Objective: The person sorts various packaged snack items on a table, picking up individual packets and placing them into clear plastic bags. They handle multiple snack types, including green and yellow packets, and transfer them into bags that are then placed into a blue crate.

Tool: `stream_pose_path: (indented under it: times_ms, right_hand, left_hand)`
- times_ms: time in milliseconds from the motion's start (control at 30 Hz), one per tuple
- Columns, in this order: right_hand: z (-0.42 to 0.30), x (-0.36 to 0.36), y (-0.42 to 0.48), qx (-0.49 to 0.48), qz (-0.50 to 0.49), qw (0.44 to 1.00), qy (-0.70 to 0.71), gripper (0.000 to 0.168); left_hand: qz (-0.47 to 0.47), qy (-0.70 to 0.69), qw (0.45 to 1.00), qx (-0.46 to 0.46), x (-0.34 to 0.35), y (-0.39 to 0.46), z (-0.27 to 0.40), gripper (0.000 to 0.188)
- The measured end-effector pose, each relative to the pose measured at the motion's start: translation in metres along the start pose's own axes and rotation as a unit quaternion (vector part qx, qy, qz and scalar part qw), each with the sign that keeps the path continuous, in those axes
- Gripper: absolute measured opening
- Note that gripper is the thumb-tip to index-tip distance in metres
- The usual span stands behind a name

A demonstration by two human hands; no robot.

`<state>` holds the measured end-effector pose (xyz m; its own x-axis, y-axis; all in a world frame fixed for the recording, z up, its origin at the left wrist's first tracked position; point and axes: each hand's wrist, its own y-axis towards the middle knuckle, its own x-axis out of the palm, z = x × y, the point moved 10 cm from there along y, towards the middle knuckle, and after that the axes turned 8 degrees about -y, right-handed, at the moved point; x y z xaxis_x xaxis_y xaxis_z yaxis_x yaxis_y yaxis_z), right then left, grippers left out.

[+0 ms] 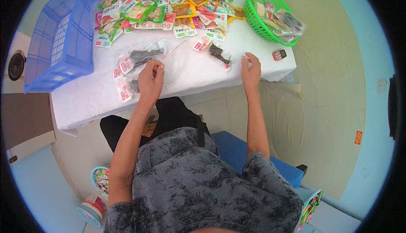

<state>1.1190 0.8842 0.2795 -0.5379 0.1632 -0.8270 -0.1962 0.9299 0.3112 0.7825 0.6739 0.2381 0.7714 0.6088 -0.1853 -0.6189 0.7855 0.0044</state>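
Observation:
My left hand [151, 80] is over the front left part of the white-covered table, with thumb and fingertips pinched on a thin red-and-white strip [174, 50]. Beneath and beside that hand are clear-fronted snack packets [144, 57] with dark contents, in what looks like a clear plastic bag. To the right lies a single snack packet [217, 51], dark in the middle, with a white printed end. My right hand [251, 69] hovers near the table's front edge, right of this packet and apart from it. Its fingers are slightly curled, and nothing shows in them.
A heap of colourful snack packets [182, 9] covers the table's back. A blue plastic crate [60, 43] stands at left. A green basket [253, 19] holding packets sits at the back right, near a small black-and-red item [279, 55]. A blue seat [233, 144] is below.

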Motion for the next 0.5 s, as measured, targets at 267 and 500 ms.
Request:
stream_pose_path:
  times_ms: [267,500]
  right_hand:
    - [-0.049,0.022,-0.015,-0.024,-0.069,0.992,-0.105,0.063]
    - [-0.04,0.034,-0.044,0.169,-0.131,0.874,0.436,0.021]
  left_hand:
    - [-0.005,-0.012,1.0,0.001,0.001,-0.002,0.004,0.016]
    - [0.029,0.002,0.998,0.049,-0.003,-0.014,0.034,0.012]
